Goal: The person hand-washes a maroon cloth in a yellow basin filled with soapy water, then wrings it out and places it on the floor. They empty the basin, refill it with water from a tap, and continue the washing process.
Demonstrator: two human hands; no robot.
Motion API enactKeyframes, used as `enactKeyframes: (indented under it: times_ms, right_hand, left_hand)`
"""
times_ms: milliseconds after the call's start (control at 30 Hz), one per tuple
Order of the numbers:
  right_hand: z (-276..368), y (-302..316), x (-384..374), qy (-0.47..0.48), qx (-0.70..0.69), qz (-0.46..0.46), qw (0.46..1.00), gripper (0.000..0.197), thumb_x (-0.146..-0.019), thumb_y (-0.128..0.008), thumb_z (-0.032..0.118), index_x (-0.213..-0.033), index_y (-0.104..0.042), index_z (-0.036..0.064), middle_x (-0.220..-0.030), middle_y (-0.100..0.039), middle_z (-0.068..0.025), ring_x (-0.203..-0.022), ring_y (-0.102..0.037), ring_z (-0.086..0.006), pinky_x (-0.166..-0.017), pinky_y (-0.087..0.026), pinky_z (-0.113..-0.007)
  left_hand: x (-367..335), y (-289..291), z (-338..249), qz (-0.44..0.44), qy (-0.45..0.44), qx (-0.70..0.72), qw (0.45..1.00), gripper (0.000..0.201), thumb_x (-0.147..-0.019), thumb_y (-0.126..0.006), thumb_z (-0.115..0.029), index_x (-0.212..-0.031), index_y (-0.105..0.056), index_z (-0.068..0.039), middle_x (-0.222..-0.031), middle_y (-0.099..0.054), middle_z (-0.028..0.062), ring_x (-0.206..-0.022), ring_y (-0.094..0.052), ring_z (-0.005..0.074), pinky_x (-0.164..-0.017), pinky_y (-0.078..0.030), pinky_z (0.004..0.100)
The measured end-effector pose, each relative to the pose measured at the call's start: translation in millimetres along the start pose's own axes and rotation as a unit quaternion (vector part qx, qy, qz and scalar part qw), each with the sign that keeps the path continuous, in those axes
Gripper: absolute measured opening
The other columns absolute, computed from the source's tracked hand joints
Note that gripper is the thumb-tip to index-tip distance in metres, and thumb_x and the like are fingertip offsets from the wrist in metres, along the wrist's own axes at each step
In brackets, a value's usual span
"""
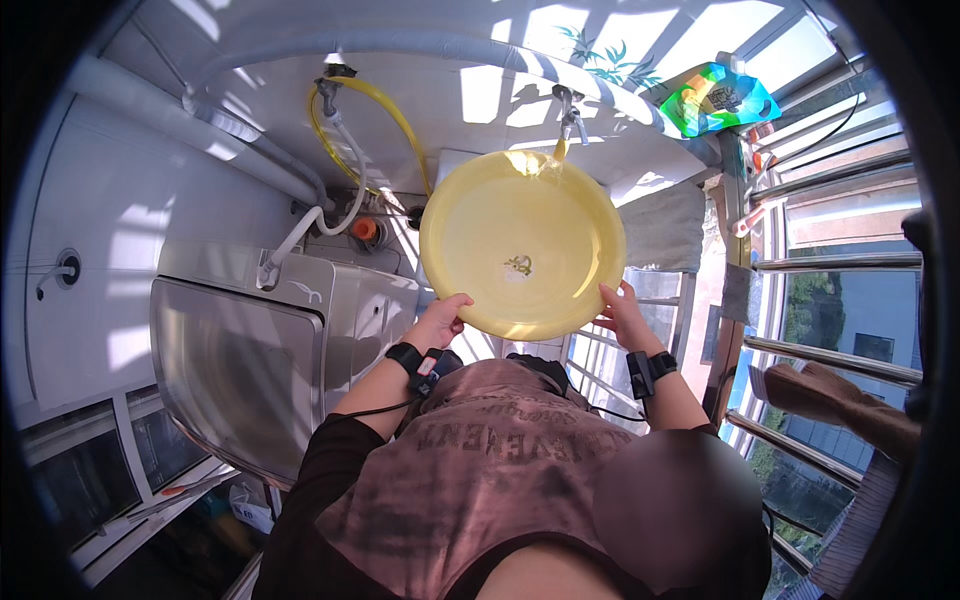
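Note:
Between my two hands is a round pale-yellow plastic basin (520, 225), its wide opening facing me. My left hand (440, 320) grips the near-left rim, thumb over the edge. On the near-right rim my right hand (624, 310) is closed in the same way, its fingers partly hidden under the basin. A small printed pattern marks the basin's bottom. Just above its far rim is a metal wall tap (570, 115) with a short yellow spout (560, 150). Bright, clear streaks below the spout look like water falling into the basin.
To the left stands a grey top-loading washing machine (240, 350). A second tap (335, 85) carries a yellow hose (400, 125) and a white hose (345, 180). At right are metal window bars (840, 262), a hanging grey cloth (665, 230) and a green-blue detergent bag (720, 100).

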State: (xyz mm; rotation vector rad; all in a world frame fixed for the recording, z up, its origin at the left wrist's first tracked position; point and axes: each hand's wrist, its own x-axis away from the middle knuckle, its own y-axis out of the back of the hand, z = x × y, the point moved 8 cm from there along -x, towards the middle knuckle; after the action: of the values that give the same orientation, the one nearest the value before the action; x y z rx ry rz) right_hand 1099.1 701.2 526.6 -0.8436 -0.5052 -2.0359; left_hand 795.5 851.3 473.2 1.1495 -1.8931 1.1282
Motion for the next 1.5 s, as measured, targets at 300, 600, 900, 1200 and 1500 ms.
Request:
enactKeyframes:
  times_ms: [300,600,900,1200,1500]
  right_hand:
    - [16,-26,-122,0.085,0.082,-0.036,0.992,0.054,-0.074,-0.065,0.017,-0.117,-0.043,-0.0074,-0.097,-0.060,-0.0190,-0.069,-0.064,-0.0227,-0.049,-0.051,-0.031]
    - [-69,10,-65,0.082,0.059,-0.084,0.991,0.061,-0.073,-0.066,0.009,-0.124,-0.036,-0.0021,-0.105,-0.058,-0.0188,-0.093,-0.062,-0.0256,-0.076,-0.052,-0.034]
    - [-41,34,-133,0.103,0.009,-0.120,0.987,0.059,-0.072,-0.068,0.011,-0.122,-0.040,-0.0050,-0.105,-0.059,-0.0183,-0.093,-0.062,-0.0281,-0.079,-0.052,-0.035]
    - [-51,11,-97,0.122,-0.046,-0.066,0.989,0.063,-0.072,-0.067,0.008,-0.127,-0.038,0.0000,-0.108,-0.059,-0.0149,-0.097,-0.061,-0.0232,-0.083,-0.051,-0.034]
    - [-4,33,-125,0.138,-0.026,-0.095,0.986,0.057,-0.073,-0.065,0.005,-0.124,-0.042,-0.0002,-0.107,-0.060,-0.0140,-0.093,-0.062,-0.0221,-0.082,-0.051,-0.033]
  left_hand:
    - [-45,11,-53,-0.057,-0.045,-0.009,0.997,0.017,-0.083,-0.062,-0.020,-0.094,-0.057,-0.008,-0.072,-0.057,0.0013,-0.055,-0.047,0.0107,-0.048,-0.034,0.0256]
    - [-14,40,51,0.017,0.035,0.008,0.999,0.025,-0.088,-0.058,-0.012,-0.112,-0.051,-0.010,-0.098,-0.061,0.0051,-0.080,-0.059,0.0169,-0.068,-0.047,0.0317]
    - [-71,11,-33,-0.025,-0.067,-0.008,0.997,0.025,-0.089,-0.054,-0.004,-0.113,-0.046,-0.007,-0.104,-0.061,0.0069,-0.086,-0.060,0.0175,-0.072,-0.046,0.0306]
    - [-28,31,-6,-0.001,-0.003,-0.042,0.999,0.028,-0.088,-0.062,-0.015,-0.113,-0.048,-0.013,-0.090,-0.061,0.0000,-0.066,-0.056,0.0117,-0.055,-0.039,0.0259]
    - [-45,11,-41,-0.073,-0.033,-0.091,0.993,0.025,-0.082,-0.066,-0.021,-0.102,-0.055,-0.010,-0.076,-0.056,-0.0003,-0.049,-0.044,0.0073,-0.039,-0.027,0.0214]
